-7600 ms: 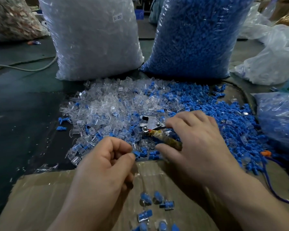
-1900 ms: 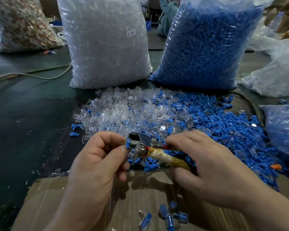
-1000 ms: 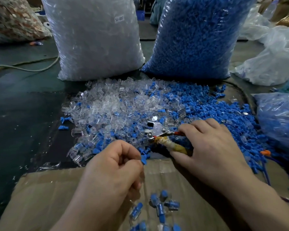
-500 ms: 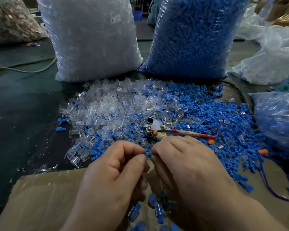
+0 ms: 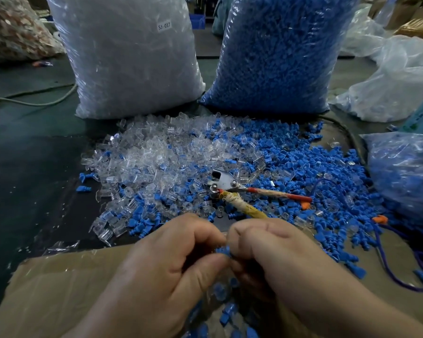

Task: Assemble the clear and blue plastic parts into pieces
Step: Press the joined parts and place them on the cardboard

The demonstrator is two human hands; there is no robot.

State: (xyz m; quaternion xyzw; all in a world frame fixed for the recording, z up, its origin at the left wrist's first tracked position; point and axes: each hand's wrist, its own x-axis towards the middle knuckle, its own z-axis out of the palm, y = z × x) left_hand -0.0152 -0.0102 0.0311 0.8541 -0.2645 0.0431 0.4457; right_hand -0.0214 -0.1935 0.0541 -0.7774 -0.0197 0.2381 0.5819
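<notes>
Two sacks on far side. Left: clear-part bag [image 5: 130, 57], loose clear parts [image 5: 154, 164] heaped before it. Near centre, above cardboard [image 5: 59, 289]: left hand [image 5: 171, 272], fingers curled, pinching small blue part [image 5: 223, 251]; right hand [image 5: 274, 259] touching it, pinching same part. Beyond hands: hand tool [image 5: 226, 184] lying on heap. Right: loose blue parts [image 5: 315, 172], blue-part bag [image 5: 276, 54] behind.

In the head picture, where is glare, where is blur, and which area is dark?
Head view: glare speckles the clear bag; head view: the left hand and right hand look soft, blurring the blue part pinched between them; head view: the dark surface at left is dim.
</notes>
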